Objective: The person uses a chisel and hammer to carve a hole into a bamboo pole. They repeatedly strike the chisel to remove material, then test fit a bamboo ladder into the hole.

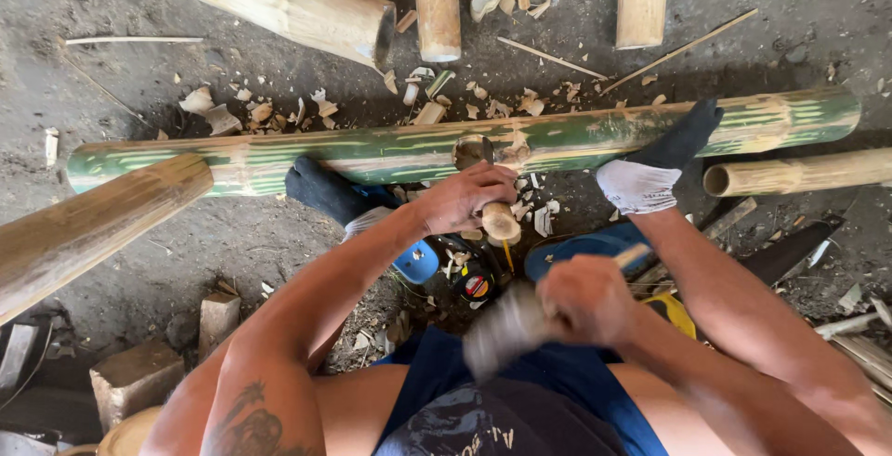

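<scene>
While chips (483, 103) already litter the floor, the left hand (465, 198) clamps a chisel (488, 191) on the green bamboo (279, 157); the right (585, 298) grips a blurred mallet (506, 326); cutting looks unfinished.

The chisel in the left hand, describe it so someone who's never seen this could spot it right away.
Find the long green bamboo pole lying across the dirt floor, pinned by two socked feet. At its middle, the left hand grips a chisel set against the pole. Its round pale wooden butt end, pointing back toward the person, distinguishes it from the scattered flat chips.
</scene>
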